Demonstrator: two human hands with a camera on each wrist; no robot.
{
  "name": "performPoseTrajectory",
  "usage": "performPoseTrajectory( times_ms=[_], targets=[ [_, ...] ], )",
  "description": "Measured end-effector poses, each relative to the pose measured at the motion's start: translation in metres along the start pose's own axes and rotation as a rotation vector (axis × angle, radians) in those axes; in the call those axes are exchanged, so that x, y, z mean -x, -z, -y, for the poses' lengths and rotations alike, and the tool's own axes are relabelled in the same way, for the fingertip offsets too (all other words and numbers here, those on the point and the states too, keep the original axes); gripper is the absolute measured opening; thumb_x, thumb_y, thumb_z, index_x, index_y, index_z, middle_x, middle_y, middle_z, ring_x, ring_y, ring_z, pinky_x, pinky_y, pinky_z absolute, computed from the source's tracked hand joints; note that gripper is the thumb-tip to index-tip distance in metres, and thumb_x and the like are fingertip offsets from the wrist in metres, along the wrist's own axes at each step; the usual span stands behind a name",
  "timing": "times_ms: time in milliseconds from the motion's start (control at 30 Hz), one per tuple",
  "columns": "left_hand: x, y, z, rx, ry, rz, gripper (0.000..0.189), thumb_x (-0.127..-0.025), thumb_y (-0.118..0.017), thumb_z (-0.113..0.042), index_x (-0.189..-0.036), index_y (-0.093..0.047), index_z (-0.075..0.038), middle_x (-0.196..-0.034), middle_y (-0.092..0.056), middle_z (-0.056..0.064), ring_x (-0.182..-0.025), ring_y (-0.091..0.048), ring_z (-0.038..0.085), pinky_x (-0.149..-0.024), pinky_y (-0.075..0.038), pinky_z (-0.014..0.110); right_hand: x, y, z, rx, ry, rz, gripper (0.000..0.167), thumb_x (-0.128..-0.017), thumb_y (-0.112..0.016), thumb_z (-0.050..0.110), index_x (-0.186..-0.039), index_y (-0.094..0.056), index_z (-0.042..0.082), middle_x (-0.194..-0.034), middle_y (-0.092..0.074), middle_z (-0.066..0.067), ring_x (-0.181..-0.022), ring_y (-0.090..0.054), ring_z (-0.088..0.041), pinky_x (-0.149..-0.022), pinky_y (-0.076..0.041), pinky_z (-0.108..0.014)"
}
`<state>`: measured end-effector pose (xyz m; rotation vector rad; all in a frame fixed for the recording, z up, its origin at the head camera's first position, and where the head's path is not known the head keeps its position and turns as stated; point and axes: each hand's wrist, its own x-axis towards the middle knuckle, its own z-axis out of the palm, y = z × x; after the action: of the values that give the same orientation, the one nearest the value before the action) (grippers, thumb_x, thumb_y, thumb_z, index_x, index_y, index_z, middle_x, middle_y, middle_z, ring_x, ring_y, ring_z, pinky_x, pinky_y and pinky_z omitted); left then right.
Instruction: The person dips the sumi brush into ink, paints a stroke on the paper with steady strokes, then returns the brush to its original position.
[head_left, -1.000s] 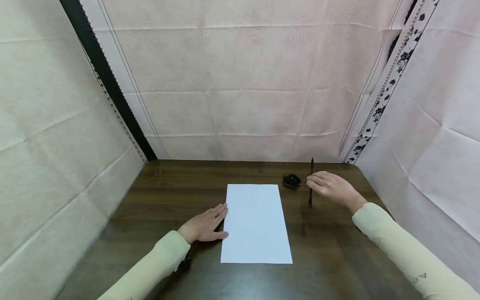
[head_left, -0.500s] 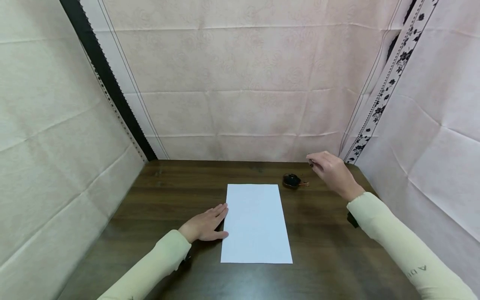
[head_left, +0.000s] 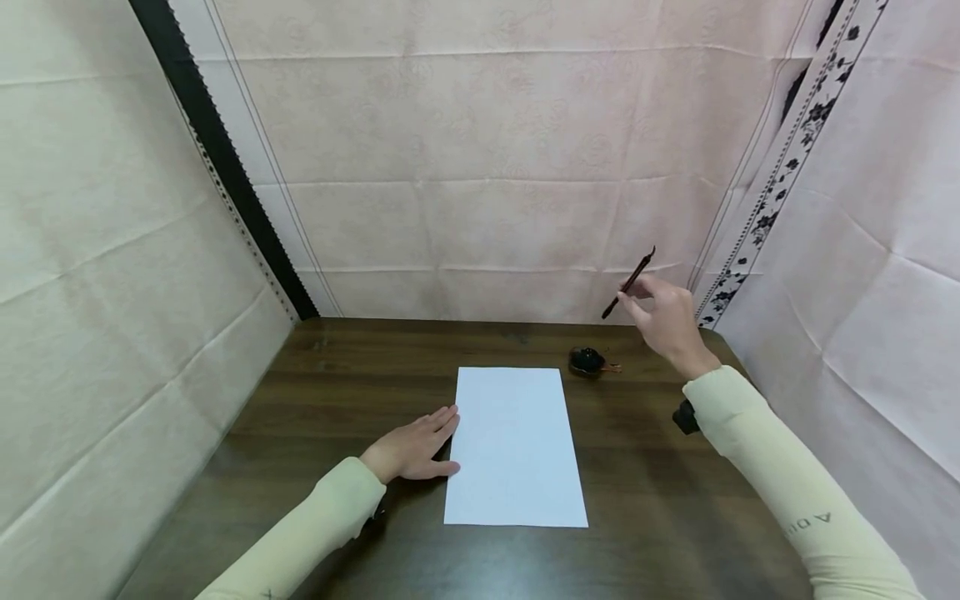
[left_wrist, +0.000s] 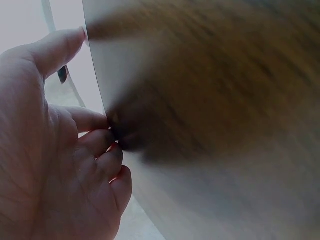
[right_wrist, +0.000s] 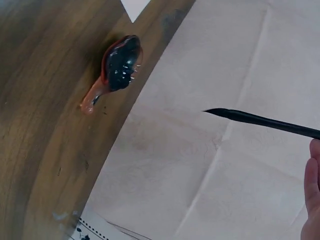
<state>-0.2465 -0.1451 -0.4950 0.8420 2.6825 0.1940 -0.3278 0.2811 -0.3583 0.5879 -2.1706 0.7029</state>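
Pale creased cloth [head_left: 480,167] hangs behind and on both sides of a dark wooden table [head_left: 300,500], with a black band [head_left: 217,158] running down the left corner and a floral strip [head_left: 795,167] down the right. On the table, a sheet of white paper [head_left: 516,446] lies flat near the middle, its long sides running away from the person.

The left forearm enters from the lower left, and the left hand [head_left: 412,448] lies palm down at the paper's left side. Its fingers reach forward and its thumb stands wide of them, with the fingertips and thumb tip touching the paper's edge.

The right forearm slants in from the lower right, and the right hand [head_left: 663,315] is raised off the table, its fingers directed to the left. It pinches a dark brush [head_left: 634,274] between thumb and fingers. The brush is tilted, its pointed bristle end low and to the left, its upper end rising to the right. Below it, a small dish [head_left: 587,361], glossy black inside and with an orange-brown handle, rests on the table just beyond the paper's far right corner, apart from the brush.
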Motion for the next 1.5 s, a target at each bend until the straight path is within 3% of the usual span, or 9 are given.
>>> performPoseTrajectory(
  times_ms=[300,400,500,600,700,800,867,933,1500],
  targets=[
    [0.001,0.000,0.000,0.006,-0.003,0.000,0.088,-0.103,-0.059,-0.054,-0.167,-0.026,-0.004,-0.178,-0.021,0.012,-0.166,-0.021,0.029,-0.133,-0.026,0.048,0.002,-0.008,-0.002,-0.029,-0.118,0.040,0.014,-0.098,-0.075,0.009,-0.104,-0.076,-0.003,-0.095,-0.079,-0.020,-0.087,-0.077,-0.036,-0.080,-0.061,-0.048],
    [0.000,0.000,0.001,0.006,-0.006,0.002,0.088,-0.103,-0.058,-0.055,-0.167,-0.025,-0.005,-0.178,-0.020,0.012,-0.166,-0.020,0.028,-0.133,-0.026,0.048,0.004,-0.013,-0.004,-0.037,-0.155,0.039,0.013,-0.098,-0.076,0.010,-0.103,-0.076,-0.002,-0.095,-0.080,-0.019,-0.088,-0.078,-0.035,-0.078,-0.062,-0.028],
    [0.000,0.000,0.001,-0.001,-0.010,0.002,0.088,-0.103,-0.058,-0.055,-0.168,-0.025,-0.004,-0.178,-0.020,0.012,-0.166,-0.020,0.028,-0.133,-0.026,0.047,0.006,-0.017,-0.007,-0.050,-0.183,0.037,0.012,-0.097,-0.077,0.010,-0.102,-0.076,-0.001,-0.096,-0.080,-0.019,-0.088,-0.078,-0.035,-0.075,-0.050,-0.005],
    [0.000,0.000,0.001,-0.004,-0.011,0.002,0.089,-0.103,-0.058,-0.056,-0.168,-0.025,-0.004,-0.178,-0.020,0.012,-0.166,-0.020,0.028,-0.133,-0.026,0.047,0.010,-0.022,-0.009,-0.063,-0.202,0.044,0.012,-0.098,-0.076,0.011,-0.102,-0.075,-0.001,-0.096,-0.080,-0.020,-0.088,-0.078,-0.036,-0.074,-0.040,0.002],
    [0.000,0.001,0.002,-0.005,-0.007,0.000,0.089,-0.103,-0.058,-0.056,-0.168,-0.025,-0.005,-0.178,-0.020,0.011,-0.166,-0.020,0.028,-0.133,-0.026,0.047,0.014,-0.027,-0.012,-0.062,-0.215,0.067,0.013,-0.099,-0.075,0.011,-0.104,-0.075,-0.001,-0.098,-0.080,-0.019,-0.090,-0.078,-0.035,-0.076,-0.050,-0.006],
    [-0.001,0.001,0.002,-0.004,-0.001,0.001,0.090,-0.103,-0.057,-0.058,-0.168,-0.024,-0.006,-0.178,-0.019,0.010,-0.166,-0.020,0.027,-0.134,-0.026,0.046,0.019,-0.033,-0.015,-0.061,-0.225,0.096,0.013,-0.100,-0.073,0.010,-0.105,-0.074,-0.001,-0.099,-0.079,-0.019,-0.092,-0.077,-0.035,-0.080,-0.062,-0.029],
    [-0.001,0.001,0.002,-0.004,0.005,0.005,0.090,-0.103,-0.056,-0.059,-0.168,-0.023,-0.007,-0.179,-0.019,0.008,-0.166,-0.019,0.026,-0.134,-0.025,0.046,0.023,-0.036,-0.016,-0.062,-0.225,0.110,0.012,-0.100,-0.072,0.010,-0.105,-0.074,-0.001,-0.099,-0.079,-0.020,-0.092,-0.077,-0.036,-0.082,-0.064,-0.044],
    [-0.002,0.000,0.003,-0.002,0.006,0.006,0.090,-0.103,-0.056,-0.059,-0.169,-0.023,-0.008,-0.179,-0.018,0.008,-0.166,-0.019,0.025,-0.134,-0.025,0.045,0.027,-0.040,-0.018,-0.063,-0.228,0.116,0.012,-0.100,-0.073,0.010,-0.105,-0.074,0.000,-0.099,-0.079,-0.019,-0.092,-0.077,-0.036,-0.082,-0.063,-0.050],
    [0.000,0.000,0.003,0.017,-0.030,-0.012,0.088,-0.104,-0.057,-0.055,-0.167,-0.025,-0.001,-0.178,-0.020,0.014,-0.166,-0.020,0.030,-0.133,-0.026,0.049,0.051,-0.062,-0.024,-0.073,-0.277,0.145,0.013,-0.101,-0.073,0.015,-0.107,-0.074,0.003,-0.101,-0.078,-0.017,-0.095,-0.076,-0.034,-0.085,-0.062,-0.052]
  ],
)
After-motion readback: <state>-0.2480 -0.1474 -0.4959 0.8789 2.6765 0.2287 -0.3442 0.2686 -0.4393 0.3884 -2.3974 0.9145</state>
